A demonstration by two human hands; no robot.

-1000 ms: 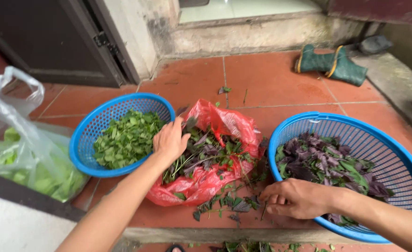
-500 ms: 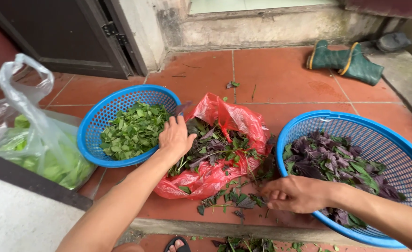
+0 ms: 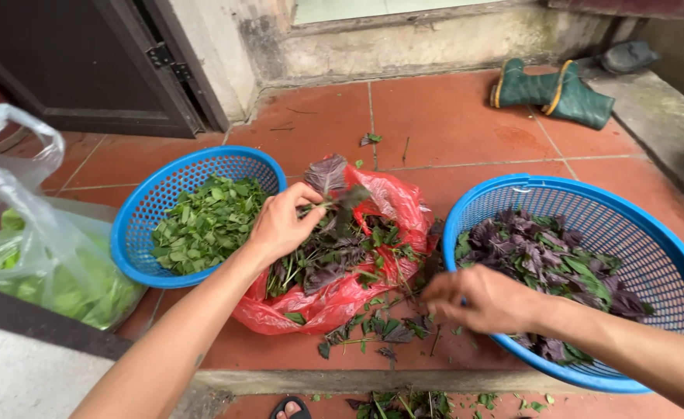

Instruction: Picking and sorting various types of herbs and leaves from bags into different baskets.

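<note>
Left hand point(image 3: 280, 225) fingers pinch purple sprig point(image 3: 328, 177) above red bag point(image 3: 388, 203).

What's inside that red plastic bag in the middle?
The red plastic bag holds purple-green leafy sprigs; the left hand pinches one. Whatever lies beneath the pile is hidden.

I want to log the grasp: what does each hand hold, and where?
Left hand pinches a purple-leafed herb sprig by its stem. Right hand is blurred; cannot tell.
</note>
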